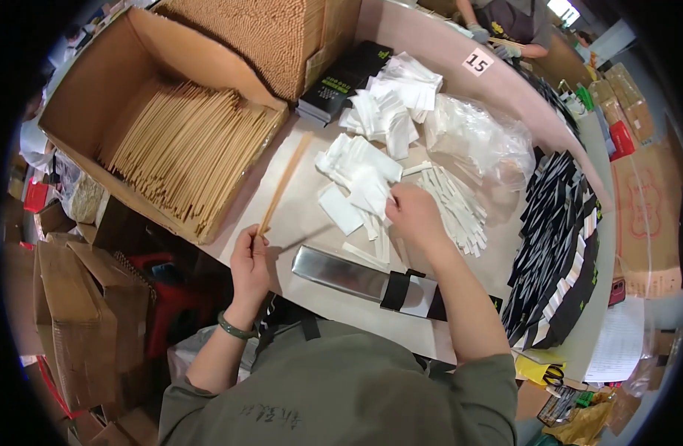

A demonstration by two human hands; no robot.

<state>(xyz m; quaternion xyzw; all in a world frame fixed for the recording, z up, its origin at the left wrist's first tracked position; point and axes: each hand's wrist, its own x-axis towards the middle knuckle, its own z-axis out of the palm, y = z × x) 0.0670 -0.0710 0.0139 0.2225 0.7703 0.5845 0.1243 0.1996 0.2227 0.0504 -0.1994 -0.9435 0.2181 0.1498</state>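
At a crowded packing table (319,297), a person's left hand (250,262) pinches the lower ends of a pair of wooden chopsticks (284,183), which slant up and away across the tabletop toward an open cardboard box (89,97) filled with more chopsticks. The right hand (413,215), fingers curled together, presses down on a loose heap of white paper packets (360,178); whether it grips one cannot be told. A shiny metal chute (340,271) lies just below both hands, and stacked black sleeves (553,245) fan out at the right, beside a clear plastic bag (479,141).
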